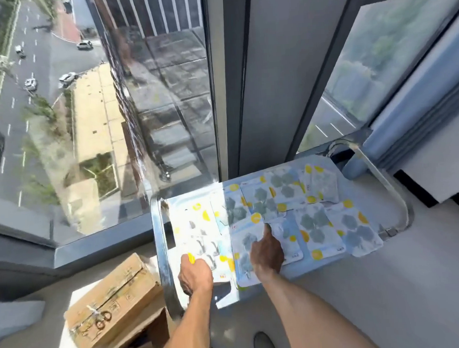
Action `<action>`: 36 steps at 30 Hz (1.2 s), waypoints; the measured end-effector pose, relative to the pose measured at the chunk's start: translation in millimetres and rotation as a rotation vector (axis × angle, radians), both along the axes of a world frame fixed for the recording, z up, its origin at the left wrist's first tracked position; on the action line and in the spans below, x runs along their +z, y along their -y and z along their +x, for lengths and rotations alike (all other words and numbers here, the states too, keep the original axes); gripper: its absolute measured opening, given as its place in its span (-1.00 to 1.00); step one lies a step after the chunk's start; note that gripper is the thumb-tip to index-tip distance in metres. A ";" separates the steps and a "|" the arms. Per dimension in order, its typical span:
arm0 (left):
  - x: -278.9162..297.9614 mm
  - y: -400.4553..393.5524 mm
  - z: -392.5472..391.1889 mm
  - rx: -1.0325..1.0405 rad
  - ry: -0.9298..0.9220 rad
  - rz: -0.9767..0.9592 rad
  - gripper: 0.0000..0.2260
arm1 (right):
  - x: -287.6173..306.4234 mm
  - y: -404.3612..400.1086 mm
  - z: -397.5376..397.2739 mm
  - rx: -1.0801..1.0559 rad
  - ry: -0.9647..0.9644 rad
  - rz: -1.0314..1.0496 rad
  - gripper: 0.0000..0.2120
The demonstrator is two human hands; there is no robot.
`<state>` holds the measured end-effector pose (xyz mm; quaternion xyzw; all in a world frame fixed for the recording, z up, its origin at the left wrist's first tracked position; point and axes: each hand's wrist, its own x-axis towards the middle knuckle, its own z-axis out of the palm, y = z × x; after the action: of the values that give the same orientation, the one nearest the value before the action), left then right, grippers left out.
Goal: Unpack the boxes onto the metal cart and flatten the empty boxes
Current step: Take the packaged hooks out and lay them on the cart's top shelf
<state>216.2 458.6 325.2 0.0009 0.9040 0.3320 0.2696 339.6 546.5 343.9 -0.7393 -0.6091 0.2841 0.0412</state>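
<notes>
Lying flat across the top shelf of the metal cart point(397, 190) are many blister packs point(315, 228), each a pale blue-and-white card with yellow dots and grey flower-shaped items under clear plastic. They overlap one another in loose rows, from the sunlit near-left end to the shaded far-right end. One pack point(246, 254) at the near edge sits partly over the shelf lip.

Right hand point(267, 251): rests on that near-edge pack, index finger extended and pressing down on the neighbouring card, the other fingers curled under. It grips nothing.

Left hand point(196, 276): fingers curled around the edge of a white pack point(213, 256) at the sunlit end of the shelf, thumb side toward the cart's tubular handle point(162, 255). A yellow spot shows just above the knuckles.

Cart: polished tube handles at both ends; the far handle point(378, 178) curves beside the window frame.

Cardboard box point(113, 302): stands on the floor just left of the cart, near the left forearm. Its top flaps are closed and taped, with printed handling symbols on the side. It rests on further cardboard point(140, 335), whose shape cannot be told.

Surroundings: a full-height window point(89, 114) behind the cart looks down on a road with cars. A shoe tip point(264, 343) shows at the lower edge.
</notes>
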 end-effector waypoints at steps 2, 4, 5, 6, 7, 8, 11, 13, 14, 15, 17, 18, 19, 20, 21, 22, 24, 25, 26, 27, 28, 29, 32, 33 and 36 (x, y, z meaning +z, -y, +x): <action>-15.8 -2.1 -5.1 0.014 0.010 -0.048 -0.70 | -13.9 -8.7 -6.3 0.037 -0.005 -0.020 -0.51; -26.0 -2.0 -6.4 0.022 0.026 -0.124 -0.72 | -25.6 -12.7 -9.0 0.062 0.010 -0.037 -0.52; -31.1 -1.2 -6.1 0.031 0.034 -0.163 -0.71 | -31.6 -13.5 -10.1 0.074 0.020 -0.048 -0.52; -35.0 -0.3 -4.8 0.037 0.045 -0.196 -0.69 | -36.0 -13.4 -11.0 0.082 0.029 -0.067 -0.51; -38.5 1.0 -2.5 0.042 0.056 -0.225 -0.68 | -39.9 -12.9 -11.6 0.085 0.035 -0.094 -0.50; -42.2 2.4 -0.2 0.045 0.063 -0.245 -0.67 | -42.8 -11.8 -12.5 0.081 0.040 -0.122 -0.48; -46.3 4.3 6.8 0.025 0.052 -0.285 -0.64 | -47.4 -8.7 -15.4 0.052 0.054 -0.159 -0.47; -42.7 2.7 9.7 -0.013 0.007 -0.303 -0.63 | -47.7 -8.5 -17.9 0.072 0.090 -0.139 -0.48; -39.5 0.2 10.9 -0.037 -0.029 -0.312 -0.62 | -47.0 -9.9 -18.7 0.082 0.103 -0.126 -0.46; -34.5 1.4 11.0 -0.055 -0.067 -0.314 -0.63 | -44.5 -8.2 -20.9 0.096 0.107 -0.110 -0.45; -26.1 -2.2 11.9 -0.135 -0.148 -0.295 -0.65 | -41.0 -9.7 -24.1 0.125 0.100 -0.074 -0.48; -23.0 -4.8 12.2 -0.188 -0.185 -0.281 -0.66 | -39.1 -10.1 -26.5 0.132 0.082 -0.053 -0.50; -18.9 -6.4 11.6 -0.234 -0.216 -0.253 -0.66 | -35.7 -9.1 -28.6 0.144 0.061 -0.032 -0.53; -12.0 -5.6 9.6 -0.273 -0.241 -0.213 -0.67 | -29.6 -5.6 -31.5 0.153 0.032 -0.009 -0.56; -3.8 -3.7 7.1 -0.310 -0.261 -0.165 -0.67 | -22.9 -1.2 -34.3 0.154 -0.005 0.024 -0.59; 3.6 -0.6 4.0 -0.343 -0.279 -0.117 -0.68 | -16.8 2.9 -37.7 0.152 -0.042 0.053 -0.60; 16.6 8.6 -3.1 -0.376 -0.305 -0.038 -0.69 | -7.8 12.4 -42.9 0.238 -0.052 0.105 -0.61; 25.4 17.4 -8.3 -0.365 -0.314 -0.007 -0.69 | -1.0 20.7 -45.8 0.307 -0.036 0.116 -0.61; 33.6 26.6 -13.7 -0.351 -0.331 0.012 -0.70 | 4.1 29.8 -48.9 0.337 -0.065 0.130 -0.62; 42.4 37.5 -21.1 -0.340 -0.360 0.030 -0.71 | 13.1 40.7 -55.2 0.329 -0.154 0.152 -0.64; 51.3 48.5 -29.5 -0.339 -0.395 0.045 -0.72 | 20.8 51.9 -62.2 0.315 -0.227 0.190 -0.65; 58.8 57.3 -38.3 -0.337 -0.426 0.054 -0.72 | 27.2 61.3 -69.7 0.300 -0.258 0.237 -0.66; 81.1 99.3 -79.2 -0.249 -0.462 0.038 -0.68 | 50.6 102.7 -105.4 0.329 -0.211 0.316 -0.65; 84.2 118.4 -94.2 -0.222 -0.442 0.017 -0.66 | 58.3 119.0 -119.0 0.353 -0.226 0.334 -0.66; 83.7 178.3 -133.7 -0.146 -0.373 -0.064 -0.60 | 69.5 166.8 -156.8 0.481 -0.235 0.368 -0.70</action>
<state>82.6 280.3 408.8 0.1195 0.9459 0.2766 0.1208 182.7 379.6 413.5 -0.5162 -0.7987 0.2542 0.1760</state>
